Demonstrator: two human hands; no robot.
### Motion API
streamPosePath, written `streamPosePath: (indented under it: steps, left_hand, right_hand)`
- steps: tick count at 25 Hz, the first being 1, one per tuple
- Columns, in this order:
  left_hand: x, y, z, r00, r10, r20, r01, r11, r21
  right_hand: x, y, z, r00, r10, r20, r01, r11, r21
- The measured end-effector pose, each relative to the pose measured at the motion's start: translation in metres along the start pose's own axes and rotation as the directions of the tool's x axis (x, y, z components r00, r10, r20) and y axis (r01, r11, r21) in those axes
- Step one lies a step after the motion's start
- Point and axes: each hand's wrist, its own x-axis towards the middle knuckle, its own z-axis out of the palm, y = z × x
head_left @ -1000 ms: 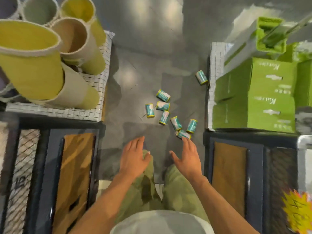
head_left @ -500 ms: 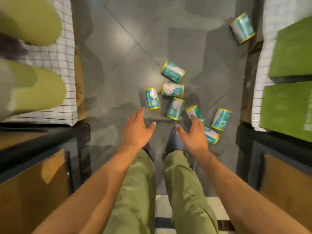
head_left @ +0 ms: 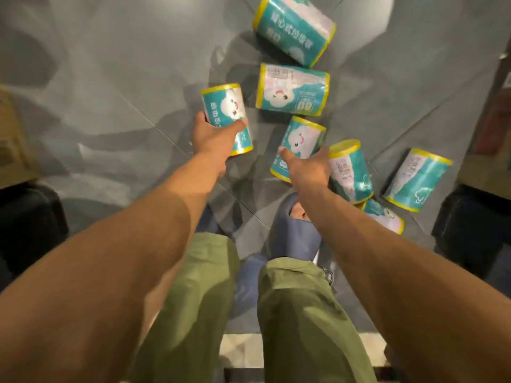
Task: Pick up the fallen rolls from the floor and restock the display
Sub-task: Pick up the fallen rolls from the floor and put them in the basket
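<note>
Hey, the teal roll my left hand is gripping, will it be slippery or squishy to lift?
Probably a bit slick: the teal roll has a glossy plastic wrap, so the left hand should grip firmly. Likely light, since one hand spans it. It lies on its side on the smooth floor, so a nudge could set it rolling.

The roll (head_left: 293, 89) at upper centre bears the number "80" and a barcode label (head_left: 279, 71). The top roll (head_left: 294, 29) carries Chinese characters, too blurred to read.
</note>
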Motion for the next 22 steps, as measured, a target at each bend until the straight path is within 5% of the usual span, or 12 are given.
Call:
streamPosePath:
  steps: [6, 12, 22]
  left_hand:
    - [-0.077, 0.016, -0.059, 0.995, -0.030, 0.097, 0.034, 0.999, -0.040]
    - [-0.260, 0.076, -0.169, 0.987, -0.095, 0.132, 0.105, 0.992, -0.070]
    - [-0.604, 0.127, -0.357, 0.999, -0.029, -0.041, 0.015, 0.949, -0.316]
  right_hand:
    - [-0.065, -0.001, -0.040, 0.997, 0.033, 0.070, -0.038, 0.997, 0.069]
    - [-0.235, -0.056, -0.173, 0.990, -0.063, 0.123, 0.059, 0.998, 0.037]
    - [-0.537, -0.139, -0.357, 0.835, -0.390, 0.388, 0.451, 0.889, -0.077]
